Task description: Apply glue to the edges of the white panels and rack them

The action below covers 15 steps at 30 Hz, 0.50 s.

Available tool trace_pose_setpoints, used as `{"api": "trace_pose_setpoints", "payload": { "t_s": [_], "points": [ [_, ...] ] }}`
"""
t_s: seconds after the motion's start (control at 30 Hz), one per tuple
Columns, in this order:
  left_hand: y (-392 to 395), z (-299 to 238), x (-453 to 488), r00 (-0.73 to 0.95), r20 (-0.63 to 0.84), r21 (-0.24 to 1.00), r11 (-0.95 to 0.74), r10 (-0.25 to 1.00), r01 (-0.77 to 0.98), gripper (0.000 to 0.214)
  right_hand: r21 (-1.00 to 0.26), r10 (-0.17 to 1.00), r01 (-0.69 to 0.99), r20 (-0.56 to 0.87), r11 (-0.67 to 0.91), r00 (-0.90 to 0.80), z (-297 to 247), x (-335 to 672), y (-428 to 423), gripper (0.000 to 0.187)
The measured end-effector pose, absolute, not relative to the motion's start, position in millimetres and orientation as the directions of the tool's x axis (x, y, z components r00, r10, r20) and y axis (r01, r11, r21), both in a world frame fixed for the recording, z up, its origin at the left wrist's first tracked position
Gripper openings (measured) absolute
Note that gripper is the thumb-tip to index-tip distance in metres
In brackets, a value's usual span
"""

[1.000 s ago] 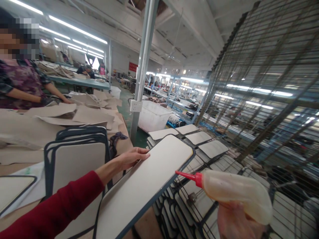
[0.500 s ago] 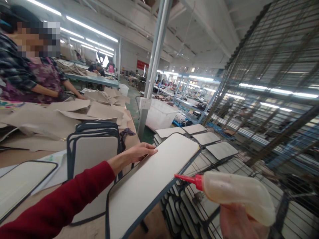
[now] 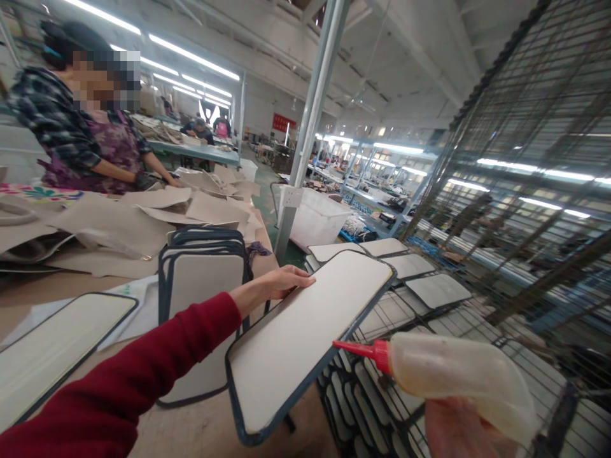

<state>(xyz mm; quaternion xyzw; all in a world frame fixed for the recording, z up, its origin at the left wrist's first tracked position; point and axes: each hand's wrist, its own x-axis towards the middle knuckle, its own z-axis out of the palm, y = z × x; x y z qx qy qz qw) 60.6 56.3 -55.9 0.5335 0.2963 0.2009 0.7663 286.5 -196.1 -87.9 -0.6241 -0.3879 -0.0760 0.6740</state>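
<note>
Red nozzle (image 3: 358, 348) further from the far corner of your dark-edged panel (image 3: 310, 337) than a second ago

Panel, one: pale face, dark edging (image 3: 296, 398), held aslant in front of you, between the table and the wire rack. Likely light and fairly stiff, the face perhaps smooth; best held by the long edge, off the rim near the nozzle. Your left hand (image 3: 289, 280) pinches that far long edge, thumb on the face, fingers partly hidden beneath.

Squeeze bottle (image 3: 458, 375), one: translucent, yellowish, probably soft-walled and light; best cradled round the body. Your right hand (image 3: 458, 420) grasps it from below, finger detail largely hidden. Nozzle tip at the near long edge; contact cannot be told.

Table (image 3: 181, 426): brown top, a leaning panel stack (image 3: 205, 280), a flat panel (image 3: 71, 350) at left, beige sheets (image 3: 114, 216) beyond.

Wire rack (image 3: 396, 312), at right: rows of similar panels.

Room: metal post (image 3: 315, 95), white bin (image 3: 315, 219), tube lights overhead, a co-worker (image 3: 90, 140) across the sheets
</note>
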Motion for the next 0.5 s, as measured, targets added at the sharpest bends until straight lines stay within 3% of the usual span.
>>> {"api": "trace_pose_setpoints", "payload": {
  "t_s": [0.3,0.5],
  "points": [
    [62.5,-53.6,62.8,0.721,-0.255,0.922,0.386,0.644,-0.019,0.047,-0.816,0.325,0.546,0.578,0.192,0.749,-90.9,278.9,-193.2,0.045],
    [65.6,-48.8,65.6,0.676,-0.293,0.921,0.39,0.676,0.009,0.044,-0.737,0.444,0.668,0.637,0.108,0.63,-108.9,305.7,-204.8,0.036]
  ]
}}
